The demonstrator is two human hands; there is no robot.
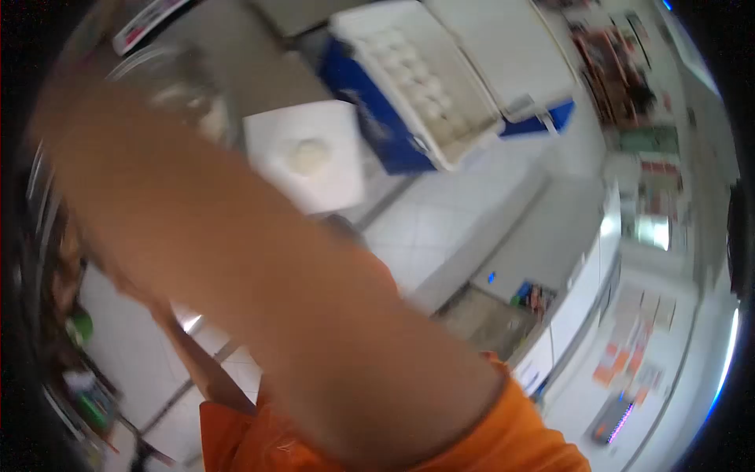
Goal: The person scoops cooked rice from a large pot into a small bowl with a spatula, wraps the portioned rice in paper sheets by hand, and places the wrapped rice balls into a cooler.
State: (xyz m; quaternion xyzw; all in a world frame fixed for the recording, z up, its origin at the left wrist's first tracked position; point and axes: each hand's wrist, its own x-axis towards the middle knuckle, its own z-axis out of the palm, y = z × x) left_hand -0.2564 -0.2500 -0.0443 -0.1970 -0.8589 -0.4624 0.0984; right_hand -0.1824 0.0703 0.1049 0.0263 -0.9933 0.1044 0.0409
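Observation:
My right arm, in an orange sleeve, crosses the view from lower right to upper left. My right hand is a blur at the dark left edge, near a clear bowl or bag with pale contents; its fingers cannot be made out. Lower down, my left hand is partly behind the right arm and smeared, so any held item is hidden. A pale round piece lies on a white square sheet. Beside that sheet stands an open blue cooler holding rows of white round pieces.
The cooler's white lid is tipped open. A long pale counter runs along the right, with small coloured items by it. White floor tiles show between. Shelved goods are at lower left.

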